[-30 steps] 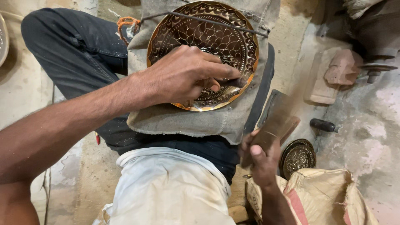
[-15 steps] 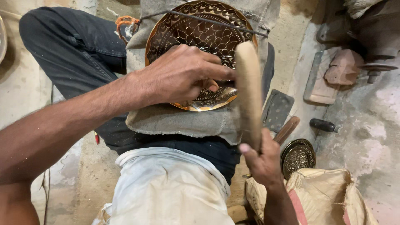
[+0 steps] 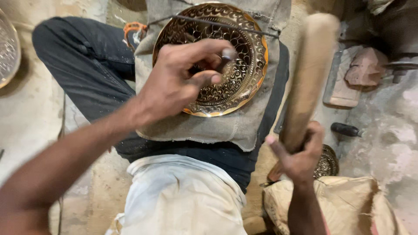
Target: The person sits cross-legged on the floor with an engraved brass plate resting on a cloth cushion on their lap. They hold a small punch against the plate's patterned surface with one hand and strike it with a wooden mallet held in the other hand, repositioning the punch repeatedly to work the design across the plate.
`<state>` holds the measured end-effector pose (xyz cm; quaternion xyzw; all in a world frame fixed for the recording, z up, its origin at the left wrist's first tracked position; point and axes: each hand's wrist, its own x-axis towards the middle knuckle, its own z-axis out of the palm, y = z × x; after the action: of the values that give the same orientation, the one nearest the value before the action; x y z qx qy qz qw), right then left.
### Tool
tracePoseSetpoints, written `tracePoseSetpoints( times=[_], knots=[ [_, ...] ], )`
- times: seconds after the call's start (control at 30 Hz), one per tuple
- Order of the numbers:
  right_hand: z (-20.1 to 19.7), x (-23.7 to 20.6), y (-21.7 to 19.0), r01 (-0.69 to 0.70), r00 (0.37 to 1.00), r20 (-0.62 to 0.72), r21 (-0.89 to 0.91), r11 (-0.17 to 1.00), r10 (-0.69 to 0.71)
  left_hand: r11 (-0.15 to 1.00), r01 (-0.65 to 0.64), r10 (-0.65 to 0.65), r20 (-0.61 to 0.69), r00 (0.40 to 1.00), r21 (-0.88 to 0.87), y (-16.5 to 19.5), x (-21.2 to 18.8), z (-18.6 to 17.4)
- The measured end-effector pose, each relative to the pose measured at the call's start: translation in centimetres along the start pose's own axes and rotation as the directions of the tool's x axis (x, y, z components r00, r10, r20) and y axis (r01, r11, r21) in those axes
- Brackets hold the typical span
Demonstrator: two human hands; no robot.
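Note:
A round engraved brass plate [image 3: 237,69] lies on a grey burlap pad [image 3: 204,126] over my lap. My left hand [image 3: 180,80] hovers over the plate's left half, fingers pinched on a small metal punch [image 3: 227,55] that points down at the plate. My right hand [image 3: 298,154] grips the lower end of a long wooden mallet [image 3: 310,74], which stands raised and blurred to the right of the plate.
A small round brass dish [image 3: 327,162] lies on the floor by my right wrist, above a burlap sack [image 3: 348,204]. A wooden block [image 3: 350,76] and a dark-handled tool [image 3: 346,129] lie at the right. Another metal plate's edge [image 3: 8,50] shows far left.
The mallet has swung up from low beside my right knee to a raised position right of the plate. My left hand has lifted slightly, with the punch now visible between its fingers.

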<state>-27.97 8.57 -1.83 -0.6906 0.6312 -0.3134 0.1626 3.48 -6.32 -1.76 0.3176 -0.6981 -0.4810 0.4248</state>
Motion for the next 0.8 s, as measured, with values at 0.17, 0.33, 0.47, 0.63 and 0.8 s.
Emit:
tracePoseSetpoints(
  times=[0.17,0.33,0.47,0.63,0.8],
  knots=[
    [0.2,5.2,1.3,-0.032,0.997,0.07,0.324,0.945,0.01,0.974,0.117,-0.086,-0.163,0.983,0.194,0.2,-2.8,2.4],
    [-0.8,8.8,0.8,0.154,0.963,0.178,0.257,0.954,-0.203,0.969,0.121,-0.067,-0.245,0.967,0.216,0.0,-3.6,3.2],
    [-1.1,10.0,0.0,0.113,0.978,0.127,0.351,0.93,-0.167,0.968,0.078,-0.016,-0.25,0.968,0.24,-0.1,-3.7,3.2],
    [-0.8,11.3,0.0,0.013,0.937,0.326,0.321,0.947,-0.123,0.969,0.14,-0.083,-0.264,0.961,0.205,-0.7,-3.8,3.4],
    [-0.5,11.7,-0.7,-0.031,0.955,0.282,0.409,0.912,-0.093,0.973,0.102,-0.045,-0.263,0.964,0.207,-0.9,-3.9,3.5]
  ],
)
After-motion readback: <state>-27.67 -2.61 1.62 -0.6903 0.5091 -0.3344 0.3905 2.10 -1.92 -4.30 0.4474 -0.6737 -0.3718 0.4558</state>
